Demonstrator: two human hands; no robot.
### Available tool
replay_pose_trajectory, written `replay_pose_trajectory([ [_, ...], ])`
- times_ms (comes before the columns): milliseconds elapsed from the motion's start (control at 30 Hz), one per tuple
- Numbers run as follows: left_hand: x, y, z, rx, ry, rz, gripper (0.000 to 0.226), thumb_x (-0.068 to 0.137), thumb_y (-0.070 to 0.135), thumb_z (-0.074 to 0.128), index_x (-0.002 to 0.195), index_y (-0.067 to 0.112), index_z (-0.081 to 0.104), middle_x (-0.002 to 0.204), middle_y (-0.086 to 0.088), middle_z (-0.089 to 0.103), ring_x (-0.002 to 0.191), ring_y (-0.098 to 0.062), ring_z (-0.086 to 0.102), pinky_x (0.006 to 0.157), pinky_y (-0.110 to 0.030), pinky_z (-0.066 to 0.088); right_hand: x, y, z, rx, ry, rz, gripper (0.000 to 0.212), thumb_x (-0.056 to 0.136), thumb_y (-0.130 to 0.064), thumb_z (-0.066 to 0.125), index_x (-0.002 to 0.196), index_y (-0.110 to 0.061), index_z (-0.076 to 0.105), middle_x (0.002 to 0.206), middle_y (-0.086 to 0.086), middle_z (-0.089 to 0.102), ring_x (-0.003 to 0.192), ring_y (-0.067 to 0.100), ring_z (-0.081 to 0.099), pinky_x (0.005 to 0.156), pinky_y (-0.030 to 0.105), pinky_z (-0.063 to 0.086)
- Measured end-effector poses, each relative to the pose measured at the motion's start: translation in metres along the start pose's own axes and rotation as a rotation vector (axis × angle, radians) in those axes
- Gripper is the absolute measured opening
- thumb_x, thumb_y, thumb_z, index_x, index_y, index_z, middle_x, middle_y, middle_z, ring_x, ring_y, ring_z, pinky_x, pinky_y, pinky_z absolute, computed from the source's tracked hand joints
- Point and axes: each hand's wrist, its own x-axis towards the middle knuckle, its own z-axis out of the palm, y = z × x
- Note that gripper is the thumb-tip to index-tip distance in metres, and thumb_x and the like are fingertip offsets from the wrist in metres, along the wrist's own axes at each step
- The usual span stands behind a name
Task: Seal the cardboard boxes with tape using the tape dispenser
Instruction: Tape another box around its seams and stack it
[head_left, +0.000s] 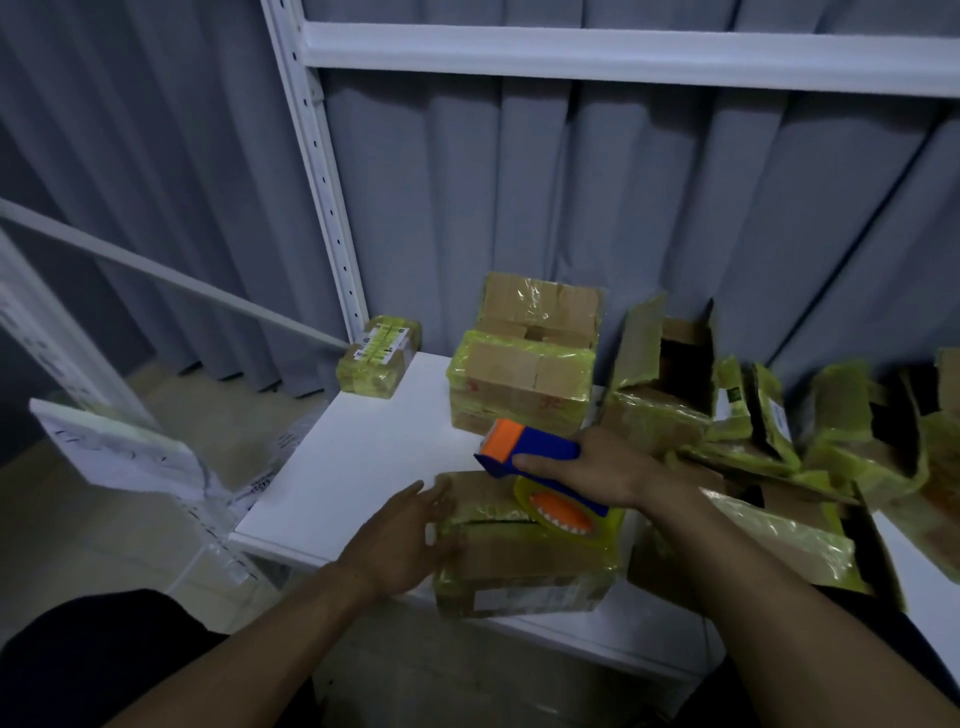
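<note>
The right hand (597, 467) grips the blue and orange tape dispenser (530, 449) by its handle, over the top of a cardboard box (519, 564) on the white table (363, 457). The left hand (400, 535), fingers straight, rests against that box's left side. Beyond the right hand stand 2 stacked taped boxes (519, 384); to its right lie open boxes (665, 374).

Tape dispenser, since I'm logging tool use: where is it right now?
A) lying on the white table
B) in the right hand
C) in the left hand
B: the right hand grips the tape dispenser by its blue handle over the near box, while the left hand rests open against that box.
</note>
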Motion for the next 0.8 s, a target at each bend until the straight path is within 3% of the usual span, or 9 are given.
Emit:
replay_pose_trajectory([
  [67,0.000,0.002,-0.001,0.024,-0.021,-0.001,0.059,0.098,0.055,0.048,0.151,0.041,0.027,0.144,0.033,0.014,0.136,0.006,-0.001,0.114,-0.017,0.001,0.002,-0.008,0.004,-0.009,0.029,-0.022,0.068,0.076,-0.082,0.062,0.086,-0.016,0.067,0.081,0.006,0.073,0.067,0.017,0.068,0.062,0.025,0.047],
  [167,0.002,-0.002,-0.005,0.036,-0.033,-0.018,0.060,0.099,0.054,0.046,0.152,0.041,0.023,0.152,0.032,0.013,0.142,0.002,-0.005,0.118,-0.027,0.018,0.005,-0.017,-0.003,0.004,0.014,-0.082,0.044,0.086,-0.070,0.065,0.073,-0.027,0.063,0.062,-0.018,0.068,0.059,-0.002,0.064,0.055,0.013,0.038],
  [233,0.008,-0.015,-0.006,0.057,-0.022,-0.053,0.059,0.098,0.056,0.045,0.153,0.042,0.027,0.159,0.027,0.017,0.150,-0.005,0.000,0.117,-0.035,0.029,0.005,-0.022,-0.009,0.020,-0.030,-0.127,0.036,0.091,-0.060,0.065,0.070,-0.034,0.056,0.053,-0.030,0.060,0.051,-0.011,0.057,0.049,0.007,0.036],
  [333,0.012,-0.027,-0.008,-0.032,0.036,-0.059,0.049,0.099,0.051,0.048,0.147,0.044,0.040,0.156,0.028,0.026,0.149,-0.006,0.012,0.118,-0.034,0.026,0.010,-0.022,-0.008,0.003,-0.070,-0.155,0.038,0.091,-0.060,0.065,0.072,-0.028,0.060,0.052,-0.024,0.061,0.050,-0.007,0.058,0.048,0.006,0.036],
  [400,0.012,-0.021,-0.009,-0.200,0.114,-0.040,0.036,0.100,0.046,0.049,0.135,0.044,0.054,0.146,0.031,0.039,0.141,0.003,0.025,0.116,-0.025,0.025,0.015,-0.021,-0.007,-0.017,-0.071,-0.156,0.052,0.087,-0.067,0.066,0.077,-0.015,0.066,0.061,-0.011,0.068,0.054,0.004,0.062,0.051,0.010,0.038],
  [467,0.011,-0.003,-0.016,-0.519,0.239,-0.101,0.022,0.101,0.037,0.051,0.117,0.043,0.065,0.124,0.030,0.060,0.118,0.013,0.050,0.103,-0.015,0.039,0.018,-0.020,-0.006,-0.004,-0.061,-0.171,0.065,0.083,-0.072,0.065,0.089,-0.008,0.071,0.077,0.002,0.073,0.065,0.015,0.068,0.059,0.020,0.044],
  [533,0.012,0.015,-0.028,-0.827,0.317,-0.200,0.024,0.104,0.032,0.049,0.103,0.031,0.073,0.100,0.016,0.074,0.096,-0.003,0.068,0.086,-0.026,0.052,0.019,-0.020,-0.007,0.038,-0.065,-0.203,0.062,0.084,-0.070,0.064,0.092,-0.010,0.072,0.078,0.002,0.074,0.067,0.016,0.069,0.061,0.021,0.047],
  [633,0.009,0.029,-0.045,-1.062,0.283,-0.296,0.030,0.103,0.035,0.050,0.101,0.019,0.074,0.092,0.000,0.076,0.079,-0.018,0.070,0.071,-0.033,0.051,0.022,-0.020,-0.006,0.063,-0.073,-0.205,0.068,0.085,-0.073,0.062,0.092,-0.006,0.072,0.078,0.009,0.073,0.071,0.027,0.070,0.064,0.028,0.048],
  [800,0.008,0.033,-0.050,-1.078,0.274,-0.330,0.012,0.096,0.021,0.064,0.098,0.019,0.075,0.090,0.000,0.076,0.083,-0.019,0.071,0.073,-0.031,0.053,0.017,-0.021,-0.007,0.069,-0.106,-0.222,0.073,0.081,-0.077,0.060,0.096,-0.007,0.073,0.086,0.011,0.075,0.078,0.030,0.072,0.077,0.045,0.057],
])
